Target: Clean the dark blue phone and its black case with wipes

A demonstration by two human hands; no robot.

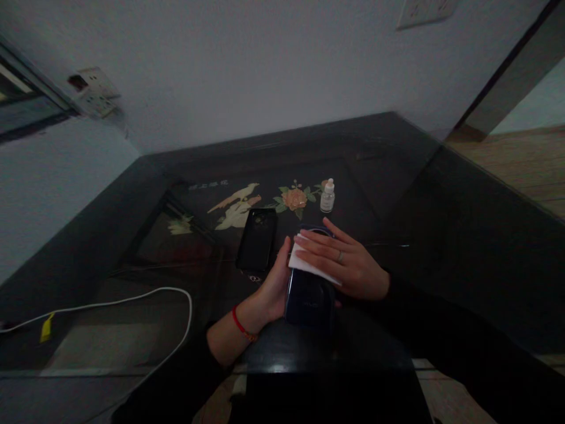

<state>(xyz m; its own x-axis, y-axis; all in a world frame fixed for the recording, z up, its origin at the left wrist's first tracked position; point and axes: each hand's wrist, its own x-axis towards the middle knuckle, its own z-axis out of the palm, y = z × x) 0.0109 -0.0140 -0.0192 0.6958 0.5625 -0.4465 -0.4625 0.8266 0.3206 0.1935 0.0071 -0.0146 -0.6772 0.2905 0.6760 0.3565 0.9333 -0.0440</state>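
Note:
A dark blue smartphone (309, 305) lies back side up in my left hand (273, 290), whose thumb runs along its left edge. The fingers beneath are mostly hidden. Across the upper part of its back, my right hand (359, 268) presses a folded white tissue (301, 259) with its fingers laid over it. The round camera area at the top is partly covered by those fingers. To the left, a black phone case (256, 240) rests on the table, inner side up. Beyond the phone stands a small clear dropper bottle (327, 199) with a white top.
The dark glossy table (375, 159) carries a flower and bird picture (241, 203). A white cable (128, 299) with a yellow tag (46, 328) curves over its left front. Walls border the back and left; sockets (97, 91) are mounted on the left.

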